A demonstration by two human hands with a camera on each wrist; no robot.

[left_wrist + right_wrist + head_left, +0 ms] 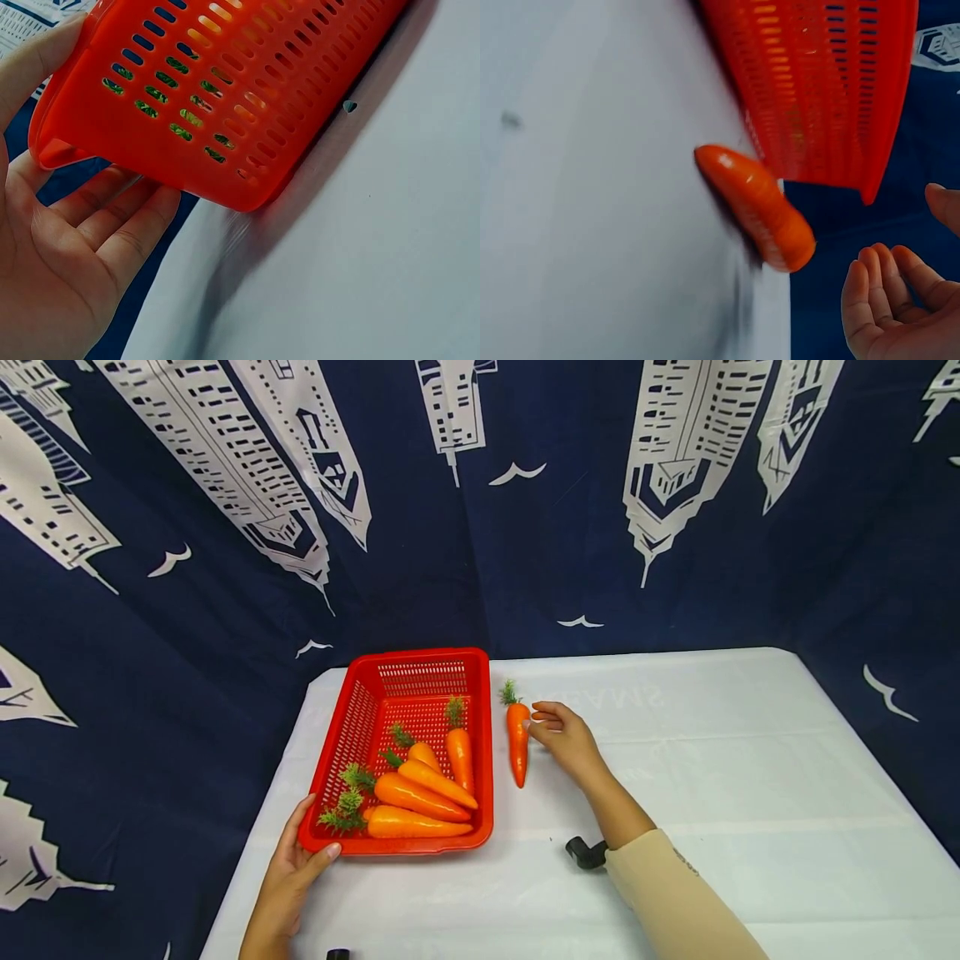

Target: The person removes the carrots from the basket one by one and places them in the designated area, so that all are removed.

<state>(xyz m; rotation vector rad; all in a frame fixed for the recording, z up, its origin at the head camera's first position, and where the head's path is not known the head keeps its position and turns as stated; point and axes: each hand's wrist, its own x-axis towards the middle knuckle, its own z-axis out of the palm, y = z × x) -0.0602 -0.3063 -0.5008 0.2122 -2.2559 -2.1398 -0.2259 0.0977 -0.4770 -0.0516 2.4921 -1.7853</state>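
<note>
A red basket holds several orange carrots with green tops. At its near left corner my left hand grips the rim, thumb on top and fingers along the outside. The left wrist view shows that hand with its fingers against the basket wall. To the right of the basket, a single carrot lies on the white surface. Close beside it is my right hand, fingers loosely bent. In the right wrist view, that hand is open and apart from the carrot.
A black object lies beside my right forearm, and another small black object shows at the bottom edge. The white table meets a dark blue cloth printed with white buildings and birds at the back and left.
</note>
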